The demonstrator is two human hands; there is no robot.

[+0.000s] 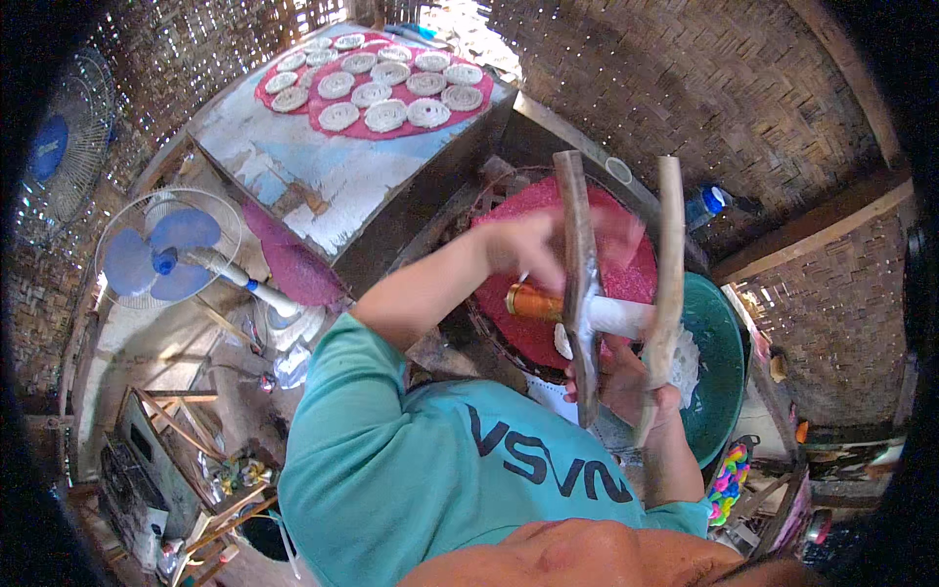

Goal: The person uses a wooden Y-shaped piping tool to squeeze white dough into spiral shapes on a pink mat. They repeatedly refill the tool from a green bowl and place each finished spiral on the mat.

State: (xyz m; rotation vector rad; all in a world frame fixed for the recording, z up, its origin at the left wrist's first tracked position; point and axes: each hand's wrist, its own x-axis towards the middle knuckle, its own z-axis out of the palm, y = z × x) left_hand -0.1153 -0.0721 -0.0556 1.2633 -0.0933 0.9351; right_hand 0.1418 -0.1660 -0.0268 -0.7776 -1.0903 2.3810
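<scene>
My right hand (626, 382) is closed at the underside of a wooden-handled press, partly hidden by its bars. The press has a dark wooden bar (579, 284), a paler wooden bar (670, 264), and a white cylinder (618, 318) between them. A copper-coloured tube (535, 302) sticks out on the left. Behind the dark bar, my left hand (523, 245) is blurred, its thumb and fingers apart, over a round pink mat (509, 220). A white piece (562, 340) shows on that mat near the tube. White dough (688, 370) lies in a green basin (722, 391) at my right.
A worn table (269, 176) at the far left bears pink mats with several white coiled rounds (389, 73). Left stands a blue-bladed fan (166, 256); another fan (54, 147) is behind it. A blue-capped bottle (706, 207) stands by the woven wall (704, 88).
</scene>
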